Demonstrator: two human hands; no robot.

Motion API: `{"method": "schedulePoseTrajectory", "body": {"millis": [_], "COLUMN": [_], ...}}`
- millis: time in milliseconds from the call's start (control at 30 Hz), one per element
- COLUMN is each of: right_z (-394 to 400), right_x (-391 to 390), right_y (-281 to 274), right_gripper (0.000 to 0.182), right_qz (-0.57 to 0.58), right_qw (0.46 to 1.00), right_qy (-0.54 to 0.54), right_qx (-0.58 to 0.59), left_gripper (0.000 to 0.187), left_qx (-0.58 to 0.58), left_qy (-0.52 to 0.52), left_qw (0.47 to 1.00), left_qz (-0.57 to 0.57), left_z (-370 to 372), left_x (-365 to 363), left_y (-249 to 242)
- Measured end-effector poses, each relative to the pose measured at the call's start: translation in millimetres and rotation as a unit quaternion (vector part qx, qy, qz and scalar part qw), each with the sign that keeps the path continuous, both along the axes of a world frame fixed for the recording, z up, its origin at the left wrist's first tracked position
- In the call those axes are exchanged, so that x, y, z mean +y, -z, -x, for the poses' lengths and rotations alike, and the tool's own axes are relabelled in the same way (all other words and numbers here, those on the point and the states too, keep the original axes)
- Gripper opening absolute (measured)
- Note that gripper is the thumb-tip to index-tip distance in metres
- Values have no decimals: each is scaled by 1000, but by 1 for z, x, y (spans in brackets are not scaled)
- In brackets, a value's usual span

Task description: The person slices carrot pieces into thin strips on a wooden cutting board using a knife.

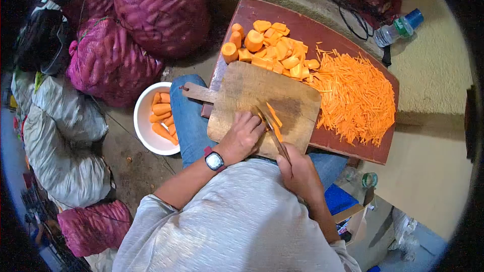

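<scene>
A wooden cutting board (242,90) with a handle lies across my lap and the edge of a red table. My right hand (298,171) is closed round the handle of a knife (276,137), whose blade rests over the board. Beside the blade my left hand (244,137), with a watch on its wrist, has its fingers bent down on the board, holding a carrot piece mostly hidden under the fingertips. Thin carrot slices (275,114) lie right of the blade. Beyond the board are carrot chunks (282,48) and a heap of carrot shreds (353,100).
A white bowl (142,132) of peeled carrots stands on the floor at the left. Pink mesh sacks (161,10) and white sacks (60,161) fill the left side. The red table (368,153) holds a plastic bottle (398,30) near its far right edge.
</scene>
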State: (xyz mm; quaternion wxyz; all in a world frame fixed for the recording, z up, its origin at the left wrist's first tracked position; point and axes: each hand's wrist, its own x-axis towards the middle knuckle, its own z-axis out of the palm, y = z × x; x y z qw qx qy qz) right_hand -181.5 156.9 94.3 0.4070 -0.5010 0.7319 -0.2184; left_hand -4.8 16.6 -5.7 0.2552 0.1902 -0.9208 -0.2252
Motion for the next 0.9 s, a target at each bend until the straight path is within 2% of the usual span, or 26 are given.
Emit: {"method": "schedulePoseTrajectory", "body": {"millis": [233, 333, 433, 533, 667, 900], "right_z": [-9, -2, 1, -4, -2, 0], "right_x": [-24, -2, 5, -15, -15, -16], "right_y": [2, 0, 2, 14, 0, 22], "right_gripper": [31, 35, 37, 37, 31, 31], "right_qz": [-24, 3, 9, -1, -29, 32], "right_qw": [1000, 1000, 1000, 1000, 1000, 999], "right_qy": [16, -15, -17, 1, 10, 7], "right_qx": [-6, 27, 2, 18, 1, -5], "left_gripper": [45, 44, 44, 43, 42, 40], "left_qx": [14, 5, 8, 5, 4, 2], "left_qy": [2, -1, 3, 0, -5, 1], "left_qw": [1000, 1000, 1000, 1000, 1000, 1000], "left_qz": [-2, 4, 0, 3, 16, 11], "left_z": [0, 0, 1, 1, 2, 2], "left_x": [0, 2, 2, 2, 0, 2], "left_y": [0, 1, 2, 3, 2, 5]}}
